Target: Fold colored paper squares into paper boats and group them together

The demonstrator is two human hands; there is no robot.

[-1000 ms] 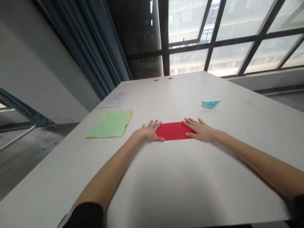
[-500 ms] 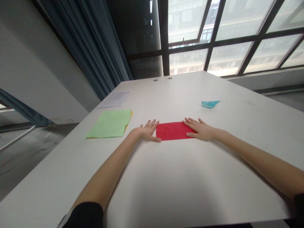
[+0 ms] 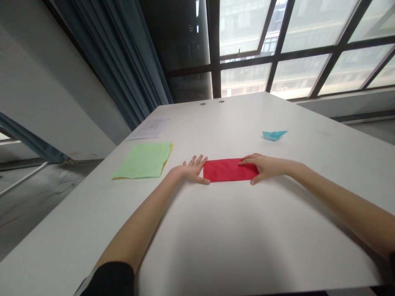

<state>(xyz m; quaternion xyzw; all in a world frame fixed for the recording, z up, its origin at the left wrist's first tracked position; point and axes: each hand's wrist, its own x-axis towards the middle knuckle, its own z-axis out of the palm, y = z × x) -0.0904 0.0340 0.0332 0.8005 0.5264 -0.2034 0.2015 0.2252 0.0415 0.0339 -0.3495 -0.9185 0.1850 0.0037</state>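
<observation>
A red sheet of paper (image 3: 225, 170), folded into a long rectangle, lies flat on the white table (image 3: 216, 234). My left hand (image 3: 195, 170) rests palm down at its left end, fingers spread, with fingertips touching the short edge. At the right end is my right hand (image 3: 262, 165), arched over the paper. Its fingers reach onto the far part of the sheet while the thumb sits by the near corner, apart from the fingers. The right end of the paper is partly hidden under that hand.
Green paper (image 3: 143, 160) lies on yellow paper (image 3: 168, 159) to the left. Behind it is a white printed sheet (image 3: 150, 128). A folded blue paper boat (image 3: 274, 135) sits at the back right. Windows (image 3: 243, 78) and a blue curtain (image 3: 123, 53) stand beyond the table.
My right hand has risen from lying flat to an arched pose, its thumb sliding right to the paper's near corner. More of the red paper shows. My left hand has stayed put.
</observation>
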